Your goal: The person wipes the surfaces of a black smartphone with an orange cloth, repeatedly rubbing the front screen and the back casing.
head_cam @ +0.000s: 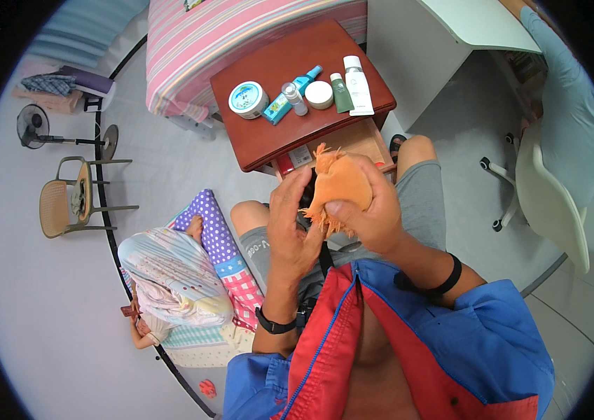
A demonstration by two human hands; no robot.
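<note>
An orange cloth with frayed edges, folded into a small pad, is pinched between the thumb and fingers of my right hand. Close against its left side is my left hand, upright, with fingers and thumb apart around something dark that is mostly hidden. Just beyond my hands a wooden drawer stands pulled out of the red-brown bedside cabinet. A red box lies in it. On the cabinet top are a round white tub, a blue spray bottle, a white jar and several tubes and bottles.
A bed with a striped pink cover is behind the cabinet, a white desk to its right. A white swivel chair and a person in light blue are at the right. Another person lies on a floor mat at the left, near a chair and fan.
</note>
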